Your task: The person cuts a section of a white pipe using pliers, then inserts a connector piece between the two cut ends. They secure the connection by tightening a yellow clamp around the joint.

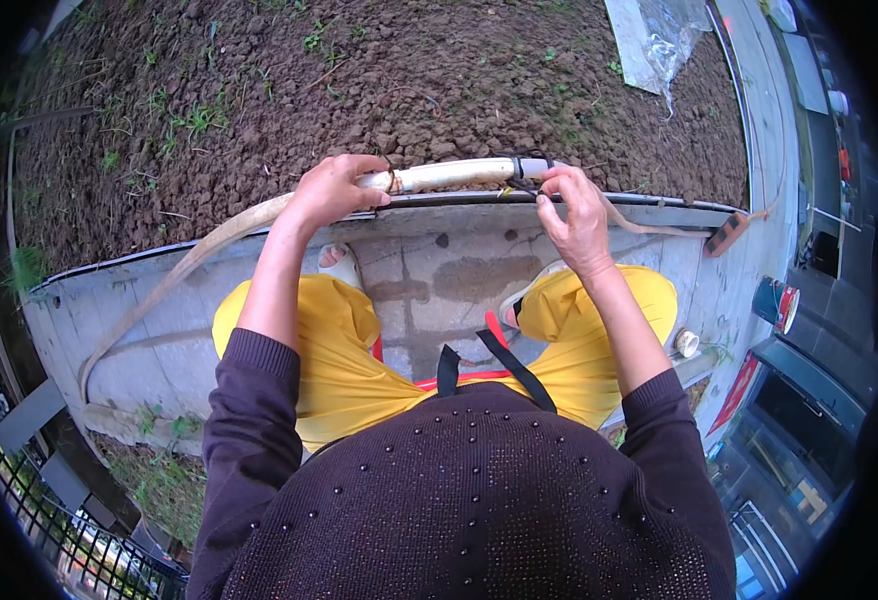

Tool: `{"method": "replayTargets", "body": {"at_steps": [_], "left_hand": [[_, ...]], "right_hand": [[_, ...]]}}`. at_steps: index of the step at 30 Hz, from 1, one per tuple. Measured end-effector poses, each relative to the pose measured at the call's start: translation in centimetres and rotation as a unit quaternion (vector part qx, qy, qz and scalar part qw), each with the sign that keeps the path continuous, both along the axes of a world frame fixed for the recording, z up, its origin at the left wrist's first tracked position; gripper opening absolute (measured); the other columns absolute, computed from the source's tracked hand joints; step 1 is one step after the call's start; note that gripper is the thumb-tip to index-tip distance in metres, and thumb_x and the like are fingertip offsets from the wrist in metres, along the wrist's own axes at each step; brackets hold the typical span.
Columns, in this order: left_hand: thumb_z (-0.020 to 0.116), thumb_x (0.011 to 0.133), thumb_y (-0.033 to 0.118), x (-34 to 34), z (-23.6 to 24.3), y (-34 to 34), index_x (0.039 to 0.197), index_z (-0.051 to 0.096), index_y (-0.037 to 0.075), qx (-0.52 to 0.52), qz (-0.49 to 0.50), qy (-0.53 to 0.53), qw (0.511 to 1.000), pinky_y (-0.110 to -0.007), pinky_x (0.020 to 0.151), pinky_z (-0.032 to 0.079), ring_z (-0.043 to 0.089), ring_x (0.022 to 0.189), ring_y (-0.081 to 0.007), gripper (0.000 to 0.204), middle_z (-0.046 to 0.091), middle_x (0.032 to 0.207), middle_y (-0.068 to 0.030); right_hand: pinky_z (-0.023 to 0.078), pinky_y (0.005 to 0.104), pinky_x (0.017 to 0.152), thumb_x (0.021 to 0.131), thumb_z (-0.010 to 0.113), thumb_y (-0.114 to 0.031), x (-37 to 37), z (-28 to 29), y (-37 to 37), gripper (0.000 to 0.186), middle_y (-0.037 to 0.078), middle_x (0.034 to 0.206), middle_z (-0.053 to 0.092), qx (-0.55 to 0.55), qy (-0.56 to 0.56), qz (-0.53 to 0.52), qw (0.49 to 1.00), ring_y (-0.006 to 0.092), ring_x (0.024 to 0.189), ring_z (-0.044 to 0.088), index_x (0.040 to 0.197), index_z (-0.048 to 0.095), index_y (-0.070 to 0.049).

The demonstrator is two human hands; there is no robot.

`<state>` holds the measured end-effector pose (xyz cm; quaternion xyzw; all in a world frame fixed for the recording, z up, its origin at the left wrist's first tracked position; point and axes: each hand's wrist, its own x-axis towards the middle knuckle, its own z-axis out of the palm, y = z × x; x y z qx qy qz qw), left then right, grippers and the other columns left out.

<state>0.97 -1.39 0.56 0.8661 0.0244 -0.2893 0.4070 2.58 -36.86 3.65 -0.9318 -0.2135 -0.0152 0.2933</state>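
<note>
A beige hose (221, 238) runs along the edge of a soil bed, with a whitish pipe piece (454, 175) joined into it in front of me. My left hand (337, 188) is closed around the hose at the left end of that piece, beside a thin brownish tie (392, 181). At the right end, dark tie wire (521, 180) is wound about the joint, with loose strands. My right hand (576, 212) is closed there, its thumb and fingers pinched at the strands. The fingertips partly hide what they grip.
Beyond the hose lies a soil bed (359, 90) with a low concrete curb. Clear plastic sheeting (667, 45) lies at its far right. A brick (727, 234) stands by the hose on the right, near a paint bucket (776, 304) and a small cup (686, 343). Paving (399, 262) is underfoot.
</note>
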Motion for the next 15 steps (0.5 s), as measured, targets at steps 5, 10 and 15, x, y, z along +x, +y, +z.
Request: {"method": "replayTargets", "body": {"at_steps": [5, 10, 15], "left_hand": [[0.082, 0.077, 0.033, -0.1, -1.0, 0.1, 0.125, 0.069, 0.012, -0.003, -0.004, 0.002, 1.000, -0.039, 0.091, 0.052, 0.070, 0.104, -0.0294, 0.055, 0.074, 0.110, -0.0140], [0.080, 0.079, 0.035, 0.1, -1.0, 0.1, 0.126, 0.068, 0.011, -0.007, -0.008, 0.012, 1.000, -0.039, 0.091, 0.052, 0.070, 0.104, -0.0288, 0.054, 0.074, 0.111, -0.0138], [0.079, 0.079, 0.036, -0.1, -1.1, 0.2, 0.126, 0.068, 0.010, -0.007, -0.010, 0.006, 1.000, -0.039, 0.091, 0.052, 0.070, 0.105, -0.0284, 0.054, 0.073, 0.113, -0.0140]], "right_hand": [[0.050, 0.0377, 0.075, 0.082, 0.071, -0.012, -0.5, 0.5, 1.5, 0.011, 0.008, 0.089, 0.063, 0.056, 0.034, -0.016, 0.998, 0.0276, 0.081, 0.064, 0.087, 0.063, -0.006], [0.047, 0.0398, 0.084, 0.081, 0.074, -0.017, -2.3, 0.3, 3.0, 0.011, 0.005, 0.090, 0.064, -0.026, 0.034, 0.071, 0.997, 0.0258, 0.092, 0.063, 0.087, 0.068, -0.010], [0.040, 0.0488, 0.107, 0.085, 0.073, -0.019, -3.9, -3.6, 1.0, 0.012, 0.005, 0.092, 0.070, -0.121, 0.063, 0.018, 0.990, 0.0267, 0.100, 0.064, 0.090, 0.071, -0.009]]}}
